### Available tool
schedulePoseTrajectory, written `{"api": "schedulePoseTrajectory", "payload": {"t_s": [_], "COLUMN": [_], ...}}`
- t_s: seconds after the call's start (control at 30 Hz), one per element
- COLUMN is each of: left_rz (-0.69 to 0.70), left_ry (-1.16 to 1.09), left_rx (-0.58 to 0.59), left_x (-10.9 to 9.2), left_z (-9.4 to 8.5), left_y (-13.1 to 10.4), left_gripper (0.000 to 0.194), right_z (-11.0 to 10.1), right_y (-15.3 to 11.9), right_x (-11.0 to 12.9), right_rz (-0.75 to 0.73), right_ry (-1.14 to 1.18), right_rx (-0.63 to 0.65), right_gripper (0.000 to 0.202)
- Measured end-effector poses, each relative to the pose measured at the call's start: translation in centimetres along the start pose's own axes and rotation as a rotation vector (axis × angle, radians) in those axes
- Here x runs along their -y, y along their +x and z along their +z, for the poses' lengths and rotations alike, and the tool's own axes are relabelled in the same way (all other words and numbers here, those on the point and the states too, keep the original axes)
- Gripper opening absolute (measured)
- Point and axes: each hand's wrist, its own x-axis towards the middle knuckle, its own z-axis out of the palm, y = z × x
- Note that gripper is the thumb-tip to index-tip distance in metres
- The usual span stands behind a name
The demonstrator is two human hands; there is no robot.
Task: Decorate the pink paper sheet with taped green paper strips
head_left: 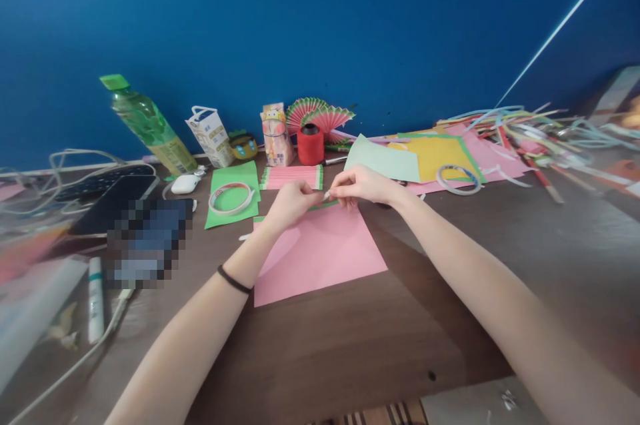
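Pink sheet [318, 253] lies flat, its far edge apparently green.

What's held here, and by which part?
A small pale piece, pinched by the right hand and seemingly the left hand; which part can't be told.

green-capped bottle [153, 125] | white carton [214, 138] beside it | white case [185, 184] | marker [95, 302] | blue wall [320, 25]

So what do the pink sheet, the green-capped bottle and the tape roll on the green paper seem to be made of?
Pink sheet: matte paper or thin card, judging by its straight, crisp edges and lack of glare.
Green-capped bottle: probably glossy plastic; the green body looks see-through and catches highlights.
Tape roll: pale and smooth, perhaps paper-backed; blur leaves that open.
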Motion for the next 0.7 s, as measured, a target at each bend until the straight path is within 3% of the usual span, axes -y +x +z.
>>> {"api": "schedulePoseTrajectory", "payload": {"t_s": [0.17,0.23,0.43,0.7], "left_rz": [-0.031,-0.009,0.175,0.025], "left_ry": [-0.246,-0.325,-0.155,-0.312], "left_rx": [0.074,0.114,0.233,0.278], "left_x": [-0.3,-0.3,-0.5,-1.3], "left_z": [-0.4,-0.8,-1.7,-2.2], "left_y": [0.4,0.6,0.2,-0.8], "left_gripper": [0.010,0.018,0.033,0.031], "right_z": [-0.2,-0.2,-0.4,-0.4], "right_y": [-0.1,-0.1,-0.1,-0.2], "right_x": [0.3,0.3,0.2,0.5], "right_rz": [-0.008,-0.002,-0.020,-0.030], "right_ry": [0.016,0.015,0.009,0.018], "right_rx": [-0.034,-0.035,-0.031,-0.038], "right_gripper": [0.019,0.018,0.019,0.019]}}
